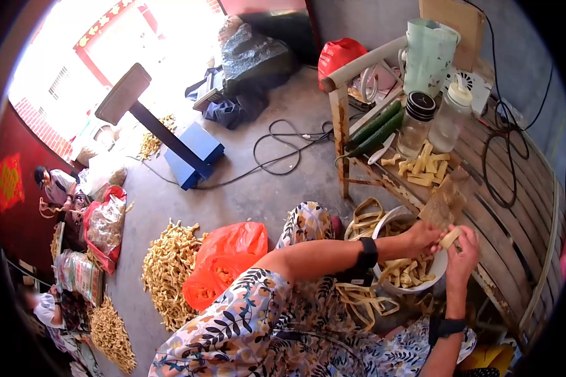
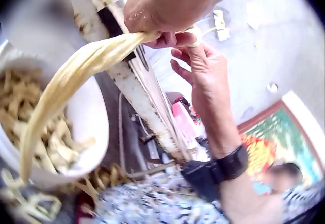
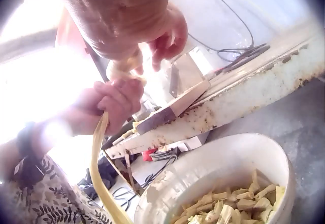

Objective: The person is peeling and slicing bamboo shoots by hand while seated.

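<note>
My left hand (image 1: 424, 235) grips a long pale yellow strip that looks like tofu skin (image 2: 76, 71), with its tail hanging down beside the bucket. Close against it, my right hand (image 1: 462, 254) pinches a short folded part of the strip (image 1: 449, 238) between thumb and fingers. Both hands are above the bench edge, over a white bucket (image 3: 249, 148). Inside the bucket lie many short yellow pieces (image 3: 238, 203). Loose long strips (image 1: 365, 301) lie beside the bucket.
The slatted bench (image 1: 503, 232) bears more yellow pieces (image 1: 424, 164), a cleaver-like blade with a wooden handle (image 3: 172, 107), cucumbers (image 1: 377, 132), glass jars (image 1: 417, 125) and a green pitcher (image 1: 429, 56). On the floor are a knotted pile (image 1: 170, 270), a red bag (image 1: 226, 257) and a blue scale (image 1: 195, 154).
</note>
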`<state>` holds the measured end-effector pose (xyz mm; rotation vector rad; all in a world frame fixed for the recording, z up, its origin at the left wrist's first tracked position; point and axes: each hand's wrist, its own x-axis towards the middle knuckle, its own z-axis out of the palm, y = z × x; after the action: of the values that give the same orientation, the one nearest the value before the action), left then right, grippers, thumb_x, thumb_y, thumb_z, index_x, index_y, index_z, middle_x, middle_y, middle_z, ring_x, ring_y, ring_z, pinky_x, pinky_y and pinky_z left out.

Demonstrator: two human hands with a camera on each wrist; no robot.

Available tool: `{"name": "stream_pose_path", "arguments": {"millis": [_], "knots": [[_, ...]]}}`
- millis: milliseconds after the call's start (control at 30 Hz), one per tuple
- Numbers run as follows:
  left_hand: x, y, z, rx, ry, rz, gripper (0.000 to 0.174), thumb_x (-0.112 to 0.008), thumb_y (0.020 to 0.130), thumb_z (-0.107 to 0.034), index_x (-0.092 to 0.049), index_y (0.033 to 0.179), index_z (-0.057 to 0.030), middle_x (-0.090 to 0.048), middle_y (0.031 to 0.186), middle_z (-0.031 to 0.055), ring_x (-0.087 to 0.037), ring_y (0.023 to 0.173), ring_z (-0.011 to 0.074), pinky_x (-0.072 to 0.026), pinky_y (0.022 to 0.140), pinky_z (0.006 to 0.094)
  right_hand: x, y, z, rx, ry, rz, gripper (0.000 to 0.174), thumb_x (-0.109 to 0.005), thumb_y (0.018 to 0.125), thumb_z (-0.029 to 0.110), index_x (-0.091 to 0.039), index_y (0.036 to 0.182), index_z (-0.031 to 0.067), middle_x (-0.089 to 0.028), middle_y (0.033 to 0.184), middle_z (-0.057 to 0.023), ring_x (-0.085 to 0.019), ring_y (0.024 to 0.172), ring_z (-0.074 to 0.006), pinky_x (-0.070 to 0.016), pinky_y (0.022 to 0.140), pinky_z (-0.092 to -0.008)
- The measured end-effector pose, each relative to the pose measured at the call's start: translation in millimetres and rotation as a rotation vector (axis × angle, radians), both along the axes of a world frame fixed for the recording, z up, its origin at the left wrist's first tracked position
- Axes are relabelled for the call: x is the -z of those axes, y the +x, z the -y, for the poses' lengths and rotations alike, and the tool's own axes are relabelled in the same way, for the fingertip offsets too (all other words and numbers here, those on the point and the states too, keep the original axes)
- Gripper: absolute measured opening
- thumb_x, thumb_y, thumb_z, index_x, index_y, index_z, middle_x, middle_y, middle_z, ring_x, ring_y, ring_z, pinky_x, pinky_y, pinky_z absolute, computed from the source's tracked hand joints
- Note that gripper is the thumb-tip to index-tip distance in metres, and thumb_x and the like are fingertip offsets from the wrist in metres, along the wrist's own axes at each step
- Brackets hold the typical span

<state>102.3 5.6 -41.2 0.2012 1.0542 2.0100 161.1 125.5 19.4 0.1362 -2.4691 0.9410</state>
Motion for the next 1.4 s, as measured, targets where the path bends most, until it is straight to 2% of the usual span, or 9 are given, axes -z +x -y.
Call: {"name": "stream_pose_path", "arguments": {"millis": [67, 167, 267, 333, 400, 467, 600, 800, 1400], "knots": [[-35, 1, 6, -0.226, -0.25, -0.35, 0.026, -0.048, 0.089, -0.018, -0.054, 0.072, 0.0008, -0.053, 0.058, 0.0028, -0.05, 0.047, 0.0084, -0.0407, 0.043, 0.0209, -6, 1, 6, 0.142, -0.001, 0.033, 0.02, -0.062, 0.072, 0.006, -0.061, 0.091, 0.0002, -0.057, 0.086, -0.0093, -0.055, 0.077, -0.0276, -0.0423, 0.07, -0.0332], [-41, 2, 8, -0.27, -0.284, -0.565, 0.027, -0.049, 0.088, -0.019, -0.055, 0.073, 0.0023, -0.052, 0.054, 0.002, -0.051, 0.045, 0.0081, -0.0409, 0.041, 0.0233, 3, -4, -15, 0.055, -0.284, 0.455, 0.016, -0.053, 0.083, 0.011, -0.06, 0.081, -0.0032, -0.053, 0.062, 0.0017, -0.049, 0.056, -0.0049, -0.0399, 0.048, -0.0235], [-42, 5, 7, -0.241, -0.228, -0.499, 0.028, -0.052, 0.086, -0.019, -0.054, 0.069, 0.0026, -0.052, 0.052, 0.0066, -0.053, 0.045, 0.0129, -0.0418, 0.042, 0.0276, 10, -4, -22, -0.035, -0.427, 0.517, 0.02, -0.055, 0.084, 0.017, -0.063, 0.082, -0.0011, -0.057, 0.067, 0.0026, -0.051, 0.06, -0.0037, -0.0434, 0.05, -0.0213], [-44, 2, 12, -0.185, -0.444, -0.969, 0.029, -0.056, 0.082, -0.025, -0.052, 0.074, 0.0021, -0.052, 0.052, 0.0125, -0.054, 0.044, 0.0187, -0.0429, 0.044, 0.0312, 11, -5, -13, -0.002, -0.455, 0.444, 0.01, -0.057, 0.079, 0.007, -0.062, 0.076, -0.0015, -0.053, 0.059, 0.0033, -0.046, 0.057, -0.0044, -0.0381, 0.051, -0.0223], [-34, 6, 10, -0.212, -0.546, -1.063, 0.028, -0.054, 0.085, -0.022, -0.045, 0.098, 0.0018, -0.058, 0.062, 0.0115, -0.058, 0.051, 0.0135, -0.0446, 0.044, 0.0247, 33, -7, -10, 0.0, -0.426, 0.184, 0.012, -0.054, 0.071, -0.004, -0.062, 0.08, -0.0023, -0.063, 0.076, -0.007, -0.054, 0.065, -0.0117, -0.0421, 0.058, -0.0257], [-29, 3, 8, -0.136, -0.57, -1.048, 0.03, -0.052, 0.084, -0.016, -0.038, 0.105, 0.0014, -0.058, 0.063, 0.0126, -0.058, 0.051, 0.0142, -0.0449, 0.044, 0.0257, 35, -5, -9, -0.013, -0.262, 0.12, 0.009, -0.058, 0.069, -0.001, -0.061, 0.077, -0.0027, -0.062, 0.095, -0.0091, -0.059, 0.075, -0.022, -0.0447, 0.066, -0.0274], [-34, 4, 9, -0.113, -0.406, -0.576, 0.021, -0.047, 0.084, -0.01, -0.043, 0.102, -0.0009, -0.058, 0.069, 0.0086, -0.054, 0.049, 0.0125, -0.0412, 0.042, 0.0224, 27, 1, -1, -0.047, -0.309, -0.076, 0.006, -0.06, 0.072, 0.002, -0.061, 0.073, -0.0042, -0.059, 0.101, -0.0089, -0.057, 0.085, -0.0185, -0.0452, 0.073, -0.027], [-40, 3, 5, 0.016, -0.008, 0.022, 0.02, -0.053, 0.087, -0.023, -0.05, 0.095, -0.005, -0.045, 0.06, -0.0029, -0.031, 0.043, 0.0031, -0.0232, 0.041, 0.017, 10, -1, -13, -0.005, -1.256, 0.051, 0.012, -0.061, 0.074, 0.001, -0.064, 0.083, -0.0065, -0.058, 0.103, -0.0082, -0.054, 0.087, -0.0127, -0.045, 0.077, -0.023], [-34, -6, 25, 0.303, -0.124, -0.143, 0.023, -0.049, 0.089, -0.021, -0.058, 0.085, -0.0004, -0.044, 0.063, -0.0051, -0.031, 0.05, 0.0022, -0.026, 0.045, 0.0155, 23, 4, -41, 0.117, -1.164, 0.201, 0.02, -0.07, 0.073, 0.016, -0.065, 0.085, 0.0006, -0.059, 0.068, -0.0008, -0.05, 0.058, -0.0057, -0.0426, 0.056, -0.0184]]}}
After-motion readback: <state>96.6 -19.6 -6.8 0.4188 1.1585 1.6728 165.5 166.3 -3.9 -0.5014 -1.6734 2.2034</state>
